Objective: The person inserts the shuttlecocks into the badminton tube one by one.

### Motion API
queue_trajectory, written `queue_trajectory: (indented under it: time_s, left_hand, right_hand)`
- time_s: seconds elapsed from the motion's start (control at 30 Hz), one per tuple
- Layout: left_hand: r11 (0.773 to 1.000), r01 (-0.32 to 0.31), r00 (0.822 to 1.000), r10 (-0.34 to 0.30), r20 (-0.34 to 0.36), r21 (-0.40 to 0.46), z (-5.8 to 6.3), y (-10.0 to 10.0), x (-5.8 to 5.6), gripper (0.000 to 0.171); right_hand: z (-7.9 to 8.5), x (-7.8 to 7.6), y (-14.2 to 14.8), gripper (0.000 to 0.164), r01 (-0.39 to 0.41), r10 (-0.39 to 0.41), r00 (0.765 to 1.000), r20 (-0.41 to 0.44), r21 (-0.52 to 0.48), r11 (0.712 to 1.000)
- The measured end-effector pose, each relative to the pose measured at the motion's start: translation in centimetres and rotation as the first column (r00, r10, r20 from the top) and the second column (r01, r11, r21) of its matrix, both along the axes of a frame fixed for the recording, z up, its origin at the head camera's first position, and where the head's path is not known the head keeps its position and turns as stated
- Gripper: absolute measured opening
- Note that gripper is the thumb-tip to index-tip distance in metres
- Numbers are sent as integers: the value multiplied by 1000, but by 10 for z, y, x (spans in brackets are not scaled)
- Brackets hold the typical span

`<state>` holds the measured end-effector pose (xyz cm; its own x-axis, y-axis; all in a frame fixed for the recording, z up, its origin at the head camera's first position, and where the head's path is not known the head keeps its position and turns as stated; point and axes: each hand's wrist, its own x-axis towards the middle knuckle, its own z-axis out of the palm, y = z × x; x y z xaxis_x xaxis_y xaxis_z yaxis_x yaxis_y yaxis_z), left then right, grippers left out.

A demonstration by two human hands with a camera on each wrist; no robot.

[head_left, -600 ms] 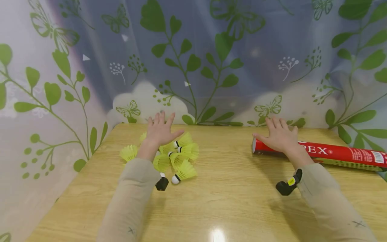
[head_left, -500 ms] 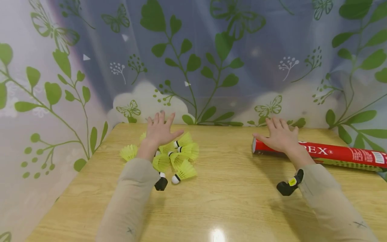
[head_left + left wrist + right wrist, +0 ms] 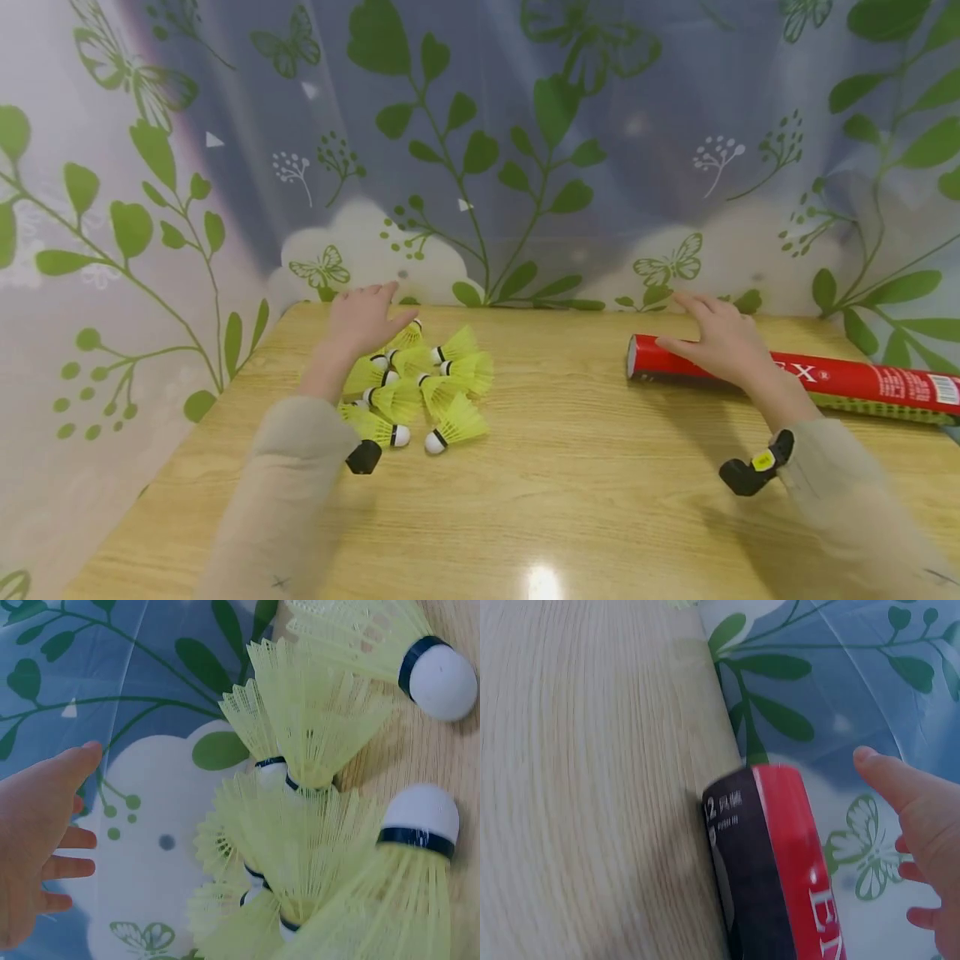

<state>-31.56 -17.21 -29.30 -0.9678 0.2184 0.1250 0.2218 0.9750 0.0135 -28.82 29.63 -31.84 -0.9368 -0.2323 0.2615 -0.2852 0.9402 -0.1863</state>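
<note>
Several yellow shuttlecocks (image 3: 459, 423) with white, dark-banded bases lie in a loose pile on the left of the table. Over the pile's far left side is my left hand (image 3: 364, 319), fingers extended and holding nothing; it covers part of the pile. In the left wrist view the shuttlecocks (image 3: 315, 720) stand apart from the hand. A red shuttlecock tube (image 3: 862, 382) with white lettering lies on its side at the right. My right hand (image 3: 723, 342) hovers over the tube's left part, thumb spread, with nothing in it. The right wrist view shows the tube's dark and red end (image 3: 761, 847) beside the hand.
The wooden table (image 3: 555, 467) runs back to a patterned curtain (image 3: 495, 167) with green leaves and butterflies. More curtain (image 3: 135, 333) hangs along the left side. A black wrist camera (image 3: 753, 473) sits at the right cuff, another (image 3: 364, 457) at the left.
My left hand has moved left and turned, uncovering more shuttlecocks. My right hand has shifted right along the tube and tilted. The tube and shuttlecocks lie as before.
</note>
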Motion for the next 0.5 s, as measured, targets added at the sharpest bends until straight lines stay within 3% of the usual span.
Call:
queue_trajectory:
  time_s: [0.2, 0.5]
  left_hand:
    - [998, -5, 1000, 6, -15, 65, 2, -19, 9, 61]
    - [985, -25, 999, 20, 32, 171, -13, -56, 23, 55]
  right_hand:
    - [-4, 3, 16, 78, -19, 19, 1000, 10, 12, 1000]
    - [-20, 4, 43, 89, -79, 78, 996, 36, 17, 997]
